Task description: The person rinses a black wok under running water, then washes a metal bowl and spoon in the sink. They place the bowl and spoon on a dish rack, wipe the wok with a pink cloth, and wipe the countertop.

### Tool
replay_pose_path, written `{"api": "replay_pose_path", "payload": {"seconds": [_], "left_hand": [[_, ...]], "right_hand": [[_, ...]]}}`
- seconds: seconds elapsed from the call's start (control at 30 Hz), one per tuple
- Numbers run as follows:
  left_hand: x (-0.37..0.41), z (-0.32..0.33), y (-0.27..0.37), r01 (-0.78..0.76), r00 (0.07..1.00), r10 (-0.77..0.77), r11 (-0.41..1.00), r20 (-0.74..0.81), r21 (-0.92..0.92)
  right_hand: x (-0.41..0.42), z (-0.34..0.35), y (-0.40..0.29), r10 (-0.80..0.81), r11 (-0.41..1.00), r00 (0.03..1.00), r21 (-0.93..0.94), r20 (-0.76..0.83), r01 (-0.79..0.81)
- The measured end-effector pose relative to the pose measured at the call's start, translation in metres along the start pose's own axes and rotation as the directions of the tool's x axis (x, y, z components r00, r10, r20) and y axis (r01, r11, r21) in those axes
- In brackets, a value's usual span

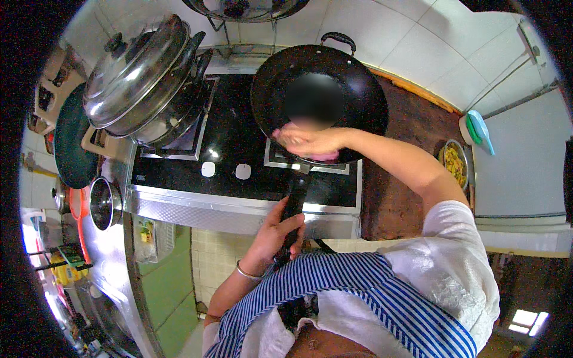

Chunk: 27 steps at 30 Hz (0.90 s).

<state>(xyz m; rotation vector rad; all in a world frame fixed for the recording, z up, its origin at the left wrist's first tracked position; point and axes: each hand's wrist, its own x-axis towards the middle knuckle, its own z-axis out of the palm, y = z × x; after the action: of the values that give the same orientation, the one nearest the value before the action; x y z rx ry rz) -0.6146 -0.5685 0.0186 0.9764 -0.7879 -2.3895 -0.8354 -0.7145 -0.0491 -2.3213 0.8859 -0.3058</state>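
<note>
A black wok (365,105) sits over the right burner of the stove (179,174), with a loop handle on its far rim. My left hand (280,228) is wrapped around its long black handle (295,199), which points towards me. Inside the near part of the wok, my right hand (313,141) presses a pink cloth (327,156) to the surface. The fingers look smeared, and part of the cloth lies under the hand. A blurred patch covers the middle of the wok, so the surface there cannot be made out.
On the left burner stands a steel pot with a domed lid (138,85). A dark green round board (74,138), a small steel pot (105,203) and an orange strainer (80,210) are further left. A bowl of yellowish food (454,165) rests on the brown counter (394,206) at right.
</note>
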Motion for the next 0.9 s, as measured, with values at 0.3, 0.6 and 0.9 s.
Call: {"api": "replay_pose_path", "payload": {"seconds": [0.3,0.6,0.9], "left_hand": [[0.004,-0.012,-0.015,-0.028,0.999,0.022,0.991,-0.049,-0.134],[0.007,-0.012,-0.016,0.024,0.999,-0.028,0.994,-0.040,-0.103],[0.004,-0.010,-0.014,-0.012,0.999,0.005,0.984,-0.036,-0.179]], "right_hand": [[-0.085,-0.124,-0.045,-0.174,0.885,0.502,0.358,0.847,-0.298],[-0.031,-0.150,0.072,0.290,0.898,0.953,-0.319,-0.088,-0.303],[-0.053,-0.028,0.065,0.372,0.923,0.915,-0.166,0.153,-0.347]]}}
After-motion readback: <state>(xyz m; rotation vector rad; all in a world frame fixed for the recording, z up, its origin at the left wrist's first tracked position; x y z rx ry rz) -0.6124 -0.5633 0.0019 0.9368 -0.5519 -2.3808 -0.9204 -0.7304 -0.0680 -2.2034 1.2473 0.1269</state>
